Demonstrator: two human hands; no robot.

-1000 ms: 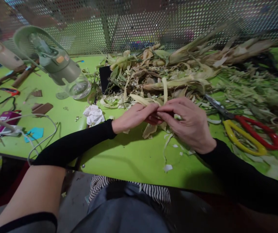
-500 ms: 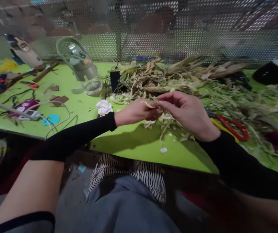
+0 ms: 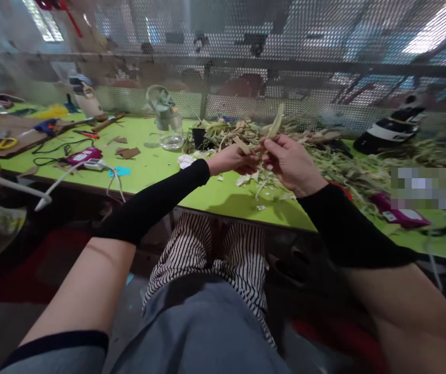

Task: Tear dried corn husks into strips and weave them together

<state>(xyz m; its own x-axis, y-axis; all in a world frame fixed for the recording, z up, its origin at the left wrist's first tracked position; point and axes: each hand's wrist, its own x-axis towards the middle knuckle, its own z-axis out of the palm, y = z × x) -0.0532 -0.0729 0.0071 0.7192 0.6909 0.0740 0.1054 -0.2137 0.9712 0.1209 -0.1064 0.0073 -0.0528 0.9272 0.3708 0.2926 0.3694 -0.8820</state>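
Both of my hands are raised above the green table [image 3: 215, 195] and meet over its near middle. My left hand [image 3: 233, 158] is closed in a pinch on pale strips of corn husk [image 3: 242, 147]. My right hand [image 3: 291, 163] is also closed, pinching the same bundle; one long husk strip [image 3: 275, 122] sticks upward from between the fingers. Loose husk scraps [image 3: 254, 182] lie on the table right under the hands. A big pile of dried husks [image 3: 285, 137] spreads behind and to the right.
A clear jar with a grey lid [image 3: 166, 122] and a dark pot [image 3: 198, 137] stand behind the hands. Crumpled white paper [image 3: 186, 160], a pink device [image 3: 84, 155] with white cable, cardboard bits and tools lie left. A perforated metal screen [image 3: 285, 67] backs the table.
My hands lifted from the tabletop with the husk strips, which now stick upward. The view tilted up and back, so the table looks farther away and the scissors have passed behind my right arm.
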